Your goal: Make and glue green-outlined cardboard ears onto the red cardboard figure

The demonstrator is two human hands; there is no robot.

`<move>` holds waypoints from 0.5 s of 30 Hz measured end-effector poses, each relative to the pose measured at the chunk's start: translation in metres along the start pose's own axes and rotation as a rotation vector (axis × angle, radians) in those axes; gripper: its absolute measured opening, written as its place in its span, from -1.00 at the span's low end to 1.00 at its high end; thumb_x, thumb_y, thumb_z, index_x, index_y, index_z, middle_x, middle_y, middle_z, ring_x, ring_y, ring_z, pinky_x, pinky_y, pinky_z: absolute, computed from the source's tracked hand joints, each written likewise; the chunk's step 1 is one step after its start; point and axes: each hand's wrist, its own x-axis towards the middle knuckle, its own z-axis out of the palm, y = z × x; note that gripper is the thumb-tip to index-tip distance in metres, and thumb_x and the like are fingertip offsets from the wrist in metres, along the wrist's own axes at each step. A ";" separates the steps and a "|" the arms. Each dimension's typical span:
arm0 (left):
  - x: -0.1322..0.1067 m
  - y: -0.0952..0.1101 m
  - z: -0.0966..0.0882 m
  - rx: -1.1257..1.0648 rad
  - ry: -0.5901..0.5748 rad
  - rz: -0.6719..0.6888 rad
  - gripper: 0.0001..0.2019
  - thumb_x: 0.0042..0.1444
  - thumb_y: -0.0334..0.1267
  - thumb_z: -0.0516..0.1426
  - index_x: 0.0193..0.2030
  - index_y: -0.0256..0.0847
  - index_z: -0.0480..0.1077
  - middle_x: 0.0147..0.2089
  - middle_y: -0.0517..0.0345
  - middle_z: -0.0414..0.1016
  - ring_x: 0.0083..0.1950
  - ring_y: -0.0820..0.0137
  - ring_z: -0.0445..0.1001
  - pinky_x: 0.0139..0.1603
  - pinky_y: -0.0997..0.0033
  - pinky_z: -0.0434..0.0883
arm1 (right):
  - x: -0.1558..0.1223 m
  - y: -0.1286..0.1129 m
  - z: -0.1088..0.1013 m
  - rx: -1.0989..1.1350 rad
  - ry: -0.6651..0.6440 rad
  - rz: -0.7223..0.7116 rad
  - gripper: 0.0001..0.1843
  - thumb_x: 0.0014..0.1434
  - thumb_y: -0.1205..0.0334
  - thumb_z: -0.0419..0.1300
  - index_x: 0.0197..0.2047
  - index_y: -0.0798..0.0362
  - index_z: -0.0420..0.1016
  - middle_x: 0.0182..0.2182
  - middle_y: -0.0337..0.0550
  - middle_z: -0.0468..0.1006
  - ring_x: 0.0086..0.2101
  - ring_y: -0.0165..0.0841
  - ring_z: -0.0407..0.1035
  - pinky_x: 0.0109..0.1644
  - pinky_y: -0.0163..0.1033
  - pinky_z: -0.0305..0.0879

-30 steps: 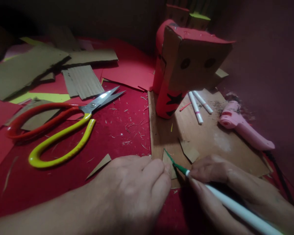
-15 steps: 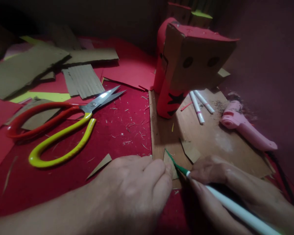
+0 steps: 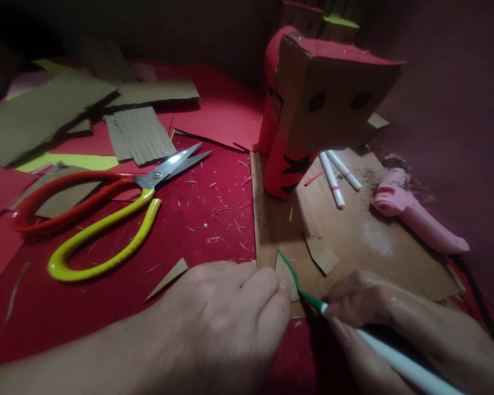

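My left hand (image 3: 234,302) is closed, its fingertips pressing a small piece of cardboard (image 3: 285,274) against the wooden board (image 3: 271,219). A green line runs along that piece's right edge. In my right hand (image 3: 379,307) is a green marker (image 3: 403,356) with a white barrel, its tip touching the lower right edge of the piece. A cardboard scrap (image 3: 321,255) lies just beyond my right fingers. Left of my left hand is a pointed cardboard offcut (image 3: 168,278). The part of the piece under my left fingers is hidden.
Scissors (image 3: 152,184) with red and yellow handles lie partly open on the red cloth. A cardboard-and-red-paper figure (image 3: 313,104) stands on the board. Behind it are white marker-like sticks (image 3: 331,181) and a pink glue gun (image 3: 420,211). Cardboard sheets (image 3: 45,115) pile up at left.
My right hand has moved slightly right and down, drawing the marker tip along the cardboard edge. The green line reaches lower. My left hand stays in place.
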 end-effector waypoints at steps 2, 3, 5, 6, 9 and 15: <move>-0.001 0.000 0.001 -0.001 0.009 -0.006 -0.71 0.23 -0.46 -0.20 -0.28 -0.24 0.31 -0.33 0.12 0.51 -0.47 0.37 0.42 -0.58 0.32 0.28 | 0.002 -0.003 0.001 -0.017 0.025 0.025 -0.83 0.06 0.48 0.11 -0.47 0.03 0.35 -0.61 -0.30 0.41 -0.63 -0.50 0.36 -0.57 -0.44 0.32; -0.001 0.000 0.002 0.000 0.013 -0.008 -0.71 0.23 -0.46 -0.20 -0.29 -0.24 0.31 -0.35 0.13 0.50 -0.48 0.38 0.41 -0.58 0.33 0.27 | 0.002 -0.004 0.002 -0.010 0.058 0.045 -0.82 0.06 0.48 0.10 -0.47 0.01 0.34 -0.62 -0.31 0.40 -0.64 -0.50 0.34 -0.58 -0.43 0.31; -0.002 0.001 0.003 -0.001 0.011 -0.012 -0.70 0.23 -0.46 -0.21 -0.29 -0.24 0.32 -0.39 0.16 0.47 -0.48 0.38 0.40 -0.57 0.32 0.26 | 0.004 -0.006 0.004 0.031 0.128 0.075 -0.81 0.04 0.48 0.09 -0.46 -0.01 0.35 -0.62 -0.34 0.41 -0.65 -0.52 0.34 -0.57 -0.44 0.31; -0.002 0.001 0.003 -0.004 0.004 -0.016 -0.69 0.24 -0.45 -0.21 -0.28 -0.25 0.33 -0.40 0.17 0.46 -0.48 0.37 0.40 -0.57 0.31 0.26 | 0.004 -0.006 0.004 0.051 0.149 0.088 -0.81 0.04 0.49 0.09 -0.44 -0.02 0.36 -0.60 -0.34 0.44 -0.64 -0.52 0.36 -0.56 -0.46 0.33; -0.002 0.003 0.004 -0.026 -0.017 -0.049 -0.66 0.28 -0.43 -0.24 -0.22 -0.27 0.34 -0.37 0.19 0.45 -0.44 0.36 0.41 -0.53 0.29 0.27 | 0.003 -0.001 0.002 0.105 0.100 0.074 -0.81 0.05 0.48 0.13 -0.36 -0.03 0.40 -0.51 -0.33 0.53 -0.56 -0.51 0.46 -0.48 -0.53 0.40; -0.001 0.004 0.004 -0.025 -0.025 -0.049 -0.65 0.29 -0.45 -0.26 -0.21 -0.28 0.34 -0.37 0.21 0.43 -0.44 0.37 0.40 -0.51 0.30 0.26 | 0.005 0.011 -0.006 0.102 -0.047 -0.008 -0.79 0.16 0.45 0.12 -0.19 -0.04 0.40 -0.37 -0.28 0.60 -0.44 -0.49 0.54 -0.31 -0.60 0.47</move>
